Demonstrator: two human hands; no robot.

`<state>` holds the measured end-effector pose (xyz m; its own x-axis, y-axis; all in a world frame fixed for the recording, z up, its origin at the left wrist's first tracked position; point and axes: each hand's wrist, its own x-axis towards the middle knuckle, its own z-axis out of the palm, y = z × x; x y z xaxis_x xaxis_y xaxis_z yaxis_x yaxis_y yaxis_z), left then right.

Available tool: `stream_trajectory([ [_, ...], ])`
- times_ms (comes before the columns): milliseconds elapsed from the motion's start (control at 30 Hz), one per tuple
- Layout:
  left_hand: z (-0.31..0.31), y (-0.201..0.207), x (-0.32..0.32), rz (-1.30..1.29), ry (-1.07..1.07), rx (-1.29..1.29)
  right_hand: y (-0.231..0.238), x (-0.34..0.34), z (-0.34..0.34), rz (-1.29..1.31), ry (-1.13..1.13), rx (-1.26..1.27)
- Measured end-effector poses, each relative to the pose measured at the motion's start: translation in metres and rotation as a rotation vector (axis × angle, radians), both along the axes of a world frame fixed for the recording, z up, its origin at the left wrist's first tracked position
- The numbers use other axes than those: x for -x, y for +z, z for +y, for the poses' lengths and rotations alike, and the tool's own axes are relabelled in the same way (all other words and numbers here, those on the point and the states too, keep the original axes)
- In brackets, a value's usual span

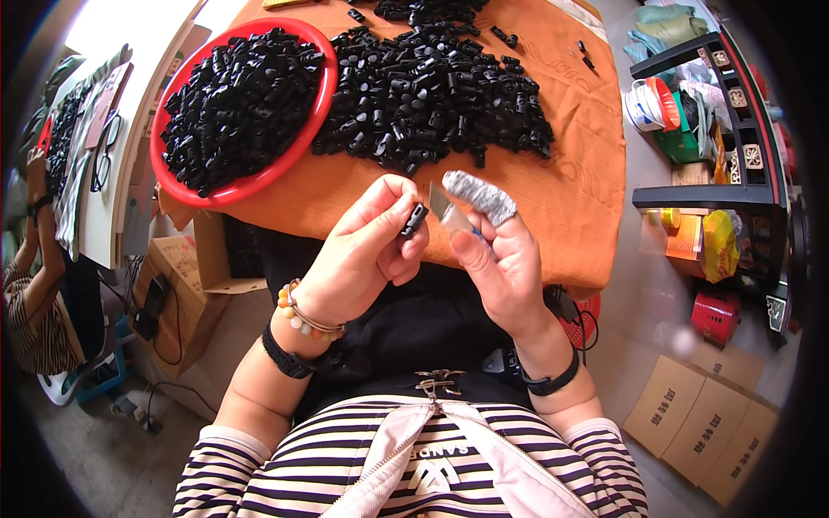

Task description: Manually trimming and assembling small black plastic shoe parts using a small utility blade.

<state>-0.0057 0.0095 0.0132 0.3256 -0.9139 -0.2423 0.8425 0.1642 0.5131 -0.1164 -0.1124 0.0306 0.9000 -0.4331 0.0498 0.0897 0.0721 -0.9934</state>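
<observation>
My left hand (373,226) pinches a small black plastic part (414,221) with an oval opening between thumb and fingers. My right hand (508,269) is closed on a short blade (439,200), whose flat grey metal end points toward the black part; a small gap shows between the two. Grey wrapping (480,195) covers one finger of that hand. Both hands are above my lap, at the near edge of an orange-covered table (570,186). Beyond them a heap of similar black parts (432,99) lies on the cloth.
A red round basin (330,95) at the left is piled with black parts. Left of my legs stand cardboard boxes (177,298). A black shelf (704,197) with bags is at the right, flattened cartons (691,423) on the floor. Another person's arm (39,203) shows at far left.
</observation>
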Motion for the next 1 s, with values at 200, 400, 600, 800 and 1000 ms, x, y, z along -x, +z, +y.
stream_trajectory([
  [200,-0.004,0.0,0.009,-0.034,-0.052,-0.041,-0.006,-0.006,0.002,-0.005,0.004,-0.185],
  [400,-0.005,-0.001,0.008,-0.012,-0.069,-0.041,-0.013,-0.011,-0.004,-0.01,-0.102,-0.081],
  [600,-0.005,-0.002,0.007,0.004,-0.088,-0.039,-0.005,-0.009,-0.001,0.041,-0.015,-0.246],
  [800,-0.005,-0.003,0.003,0.004,-0.067,-0.035,-0.015,-0.009,-0.012,0.02,-0.178,-0.126],
  [1000,-0.001,0.003,-0.02,-0.114,0.253,-0.059,-0.019,-0.002,-0.03,0.115,-0.264,-0.075],
])
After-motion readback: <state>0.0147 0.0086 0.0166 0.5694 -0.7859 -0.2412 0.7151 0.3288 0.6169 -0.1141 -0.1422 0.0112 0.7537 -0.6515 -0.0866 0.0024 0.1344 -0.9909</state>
